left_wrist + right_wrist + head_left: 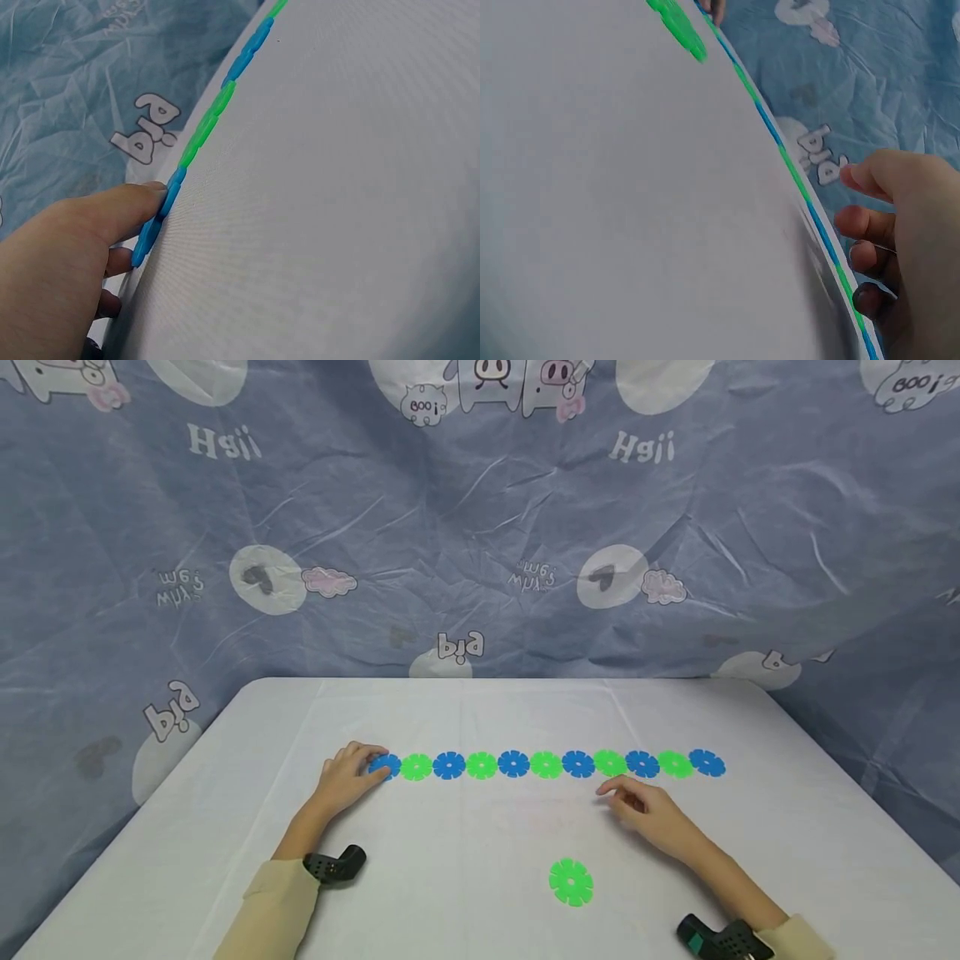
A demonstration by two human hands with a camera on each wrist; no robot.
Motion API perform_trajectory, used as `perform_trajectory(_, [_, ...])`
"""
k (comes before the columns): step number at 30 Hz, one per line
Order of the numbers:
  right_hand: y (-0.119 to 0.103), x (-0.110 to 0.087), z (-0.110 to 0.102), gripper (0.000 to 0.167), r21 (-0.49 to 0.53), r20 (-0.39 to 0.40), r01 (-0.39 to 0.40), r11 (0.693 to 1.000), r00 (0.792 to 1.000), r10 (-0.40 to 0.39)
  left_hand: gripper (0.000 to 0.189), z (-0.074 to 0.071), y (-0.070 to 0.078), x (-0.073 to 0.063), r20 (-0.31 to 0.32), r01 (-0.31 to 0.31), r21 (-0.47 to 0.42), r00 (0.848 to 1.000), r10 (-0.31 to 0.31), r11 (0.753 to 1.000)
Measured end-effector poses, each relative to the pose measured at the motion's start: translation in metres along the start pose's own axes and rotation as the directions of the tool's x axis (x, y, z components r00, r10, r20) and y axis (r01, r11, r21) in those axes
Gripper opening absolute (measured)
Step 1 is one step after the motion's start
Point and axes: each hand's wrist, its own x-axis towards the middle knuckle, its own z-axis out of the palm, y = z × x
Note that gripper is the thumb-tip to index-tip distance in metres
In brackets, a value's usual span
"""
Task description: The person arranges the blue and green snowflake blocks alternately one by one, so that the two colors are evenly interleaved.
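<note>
A straight row of flat, notched snowflake discs, blue and green by turns, lies across the white table. At its left end, my left hand (pixel 349 777) pinches the blue snowflake disc (pixel 386 766) between thumb and fingers, by its edges. The left wrist view shows the thumb (pixel 142 201) against this disc, next to a green disc (pixel 206 124). My right hand (pixel 651 814) hovers just in front of the row's right part, fingers loosely bent and holding nothing. Nearer to me, a single green disc (pixel 572 882) lies apart from the row.
The white table (pixel 465 860) reaches back to a blue-grey printed cloth (pixel 420 527) that hangs behind and at both sides. Black wrist devices (pixel 335 865) sit on both forearms. A blue disc (pixel 707 762) ends the row on the right.
</note>
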Motion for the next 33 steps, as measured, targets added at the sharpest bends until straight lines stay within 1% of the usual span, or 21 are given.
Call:
perform_trajectory(3, [-0.013,0.000,0.011,0.013,0.089,0.126,0.012,0.996,0.992,-0.024,0.041,-0.001,0.001,0.000,-0.002,-0.003,0.000,1.000,0.003,1.000])
perform_trajectory(5, [-0.019,0.000,0.015,0.012,0.109,0.199,0.014,0.994,0.979,-0.035,0.041,-0.001,0.001,0.000,0.001,-0.006,-0.001,1.000,0.006,1.000])
perform_trajectory(7, [-0.022,0.000,0.018,0.013,0.110,0.250,0.018,0.994,0.967,-0.045,0.041,-0.001,0.001,0.001,0.003,-0.007,-0.005,1.000,0.007,1.000])
perform_trajectory(10, [-0.024,0.000,0.018,0.014,0.110,0.300,-0.003,0.994,0.953,-0.031,0.042,-0.001,0.002,0.001,0.004,-0.010,-0.011,1.000,0.010,1.000])
perform_trajectory(13, [-0.024,0.001,0.017,0.017,0.124,0.330,-0.012,0.992,0.944,-0.030,0.041,-0.003,0.003,0.002,0.001,-0.012,-0.017,1.000,0.012,1.000])
perform_trajectory(17, [-0.023,0.001,0.017,0.019,0.136,0.352,0.010,0.991,0.934,-0.057,0.041,-0.005,0.005,0.002,0.004,-0.013,-0.018,1.000,0.013,1.000])
perform_trajectory(26, [-0.022,0.000,0.018,0.023,0.127,0.355,0.081,0.989,0.927,-0.121,0.041,-0.003,0.003,0.002,0.003,-0.004,-0.009,1.000,0.004,1.000])
perform_trajectory(33, [-0.023,-0.001,0.019,0.023,0.124,0.366,0.107,0.986,0.919,-0.146,0.041,-0.001,0.001,0.000,0.005,0.002,-0.007,1.000,-0.002,1.000])
